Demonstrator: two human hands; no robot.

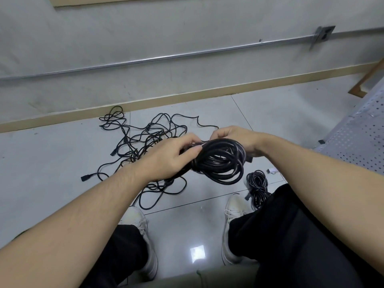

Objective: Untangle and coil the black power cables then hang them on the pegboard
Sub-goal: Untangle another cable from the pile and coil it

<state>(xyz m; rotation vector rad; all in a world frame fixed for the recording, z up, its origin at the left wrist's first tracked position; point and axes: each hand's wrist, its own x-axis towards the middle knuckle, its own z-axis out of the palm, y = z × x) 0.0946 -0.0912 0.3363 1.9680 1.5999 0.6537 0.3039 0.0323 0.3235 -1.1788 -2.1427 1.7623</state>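
Note:
A coiled black power cable (pixel 220 161) hangs in the air in front of me, held by both hands. My left hand (pixel 172 156) grips its left side, thumb pressed on the loops. My right hand (pixel 236 140) holds the top right of the coil. On the tiled floor beyond lies a tangle of black cables (pixel 145 138) with plugs at loose ends. A second coiled black cable (pixel 257 188) rests on the floor by my right foot.
A grey wall with a metal conduit (pixel 166 58) and an outlet box (pixel 323 35) runs behind the tangle. A perforated metal bench seat (pixel 357 138) stands at the right. My white shoes (pixel 143 235) and black trousers fill the lower frame.

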